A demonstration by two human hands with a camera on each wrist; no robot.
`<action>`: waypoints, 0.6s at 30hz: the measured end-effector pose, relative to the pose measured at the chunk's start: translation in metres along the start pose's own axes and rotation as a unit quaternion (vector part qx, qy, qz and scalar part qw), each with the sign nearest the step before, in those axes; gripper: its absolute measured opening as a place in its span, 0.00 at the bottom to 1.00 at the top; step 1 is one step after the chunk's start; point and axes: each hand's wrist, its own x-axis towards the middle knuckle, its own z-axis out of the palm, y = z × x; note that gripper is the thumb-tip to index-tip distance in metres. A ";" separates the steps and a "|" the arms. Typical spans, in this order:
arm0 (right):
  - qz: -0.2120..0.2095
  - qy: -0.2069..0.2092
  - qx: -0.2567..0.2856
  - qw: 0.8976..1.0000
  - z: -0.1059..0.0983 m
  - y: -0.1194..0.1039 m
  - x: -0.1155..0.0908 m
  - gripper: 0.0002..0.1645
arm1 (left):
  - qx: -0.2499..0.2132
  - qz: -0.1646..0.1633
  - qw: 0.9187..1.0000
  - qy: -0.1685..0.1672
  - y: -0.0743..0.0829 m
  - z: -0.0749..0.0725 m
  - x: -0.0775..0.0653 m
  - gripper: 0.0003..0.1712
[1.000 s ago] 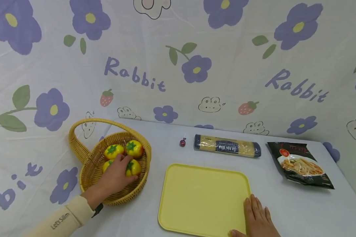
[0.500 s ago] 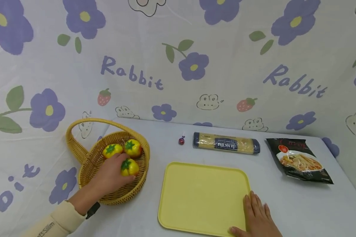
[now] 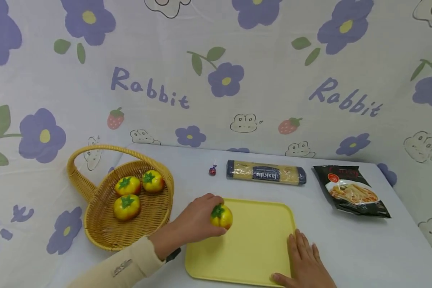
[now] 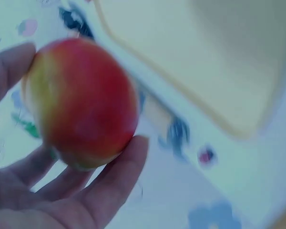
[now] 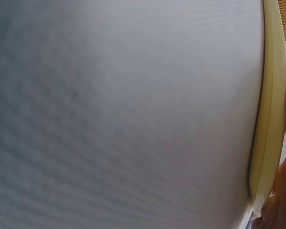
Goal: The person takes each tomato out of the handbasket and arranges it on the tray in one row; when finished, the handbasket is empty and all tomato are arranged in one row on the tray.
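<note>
My left hand (image 3: 198, 219) holds a yellow persimmon (image 3: 221, 218) with a green leafy top over the left part of the yellow tray (image 3: 255, 240). In the left wrist view the thumb and fingers grip the persimmon (image 4: 88, 102) around its sides, its red underside facing the camera. Several fingers of my right hand (image 3: 306, 260) lie straight along the tray's right edge, the thumb at its near right corner. Three more persimmons, one of them the front persimmon (image 3: 127, 207), sit in the wicker basket (image 3: 151, 218) at the left.
Behind the tray lie a small wrapped lollipop (image 3: 212, 171) and a long pack of spaghetti (image 3: 266, 173). A black food bag (image 3: 351, 192) lies at the back right. The basket's tall handle (image 3: 119, 149) arches over its far side. A flowered cloth (image 3: 266, 80) hangs behind the table.
My left hand has lifted one persimmon out of the basket and carried it right, over the tray. My right hand stays at the tray's edge. The head view has shifted slightly.
</note>
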 end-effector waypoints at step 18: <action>0.037 -0.056 -0.028 0.997 -0.010 0.000 0.000 0.77 | 0.025 0.068 0.997 0.008 0.064 0.081 0.099 0.34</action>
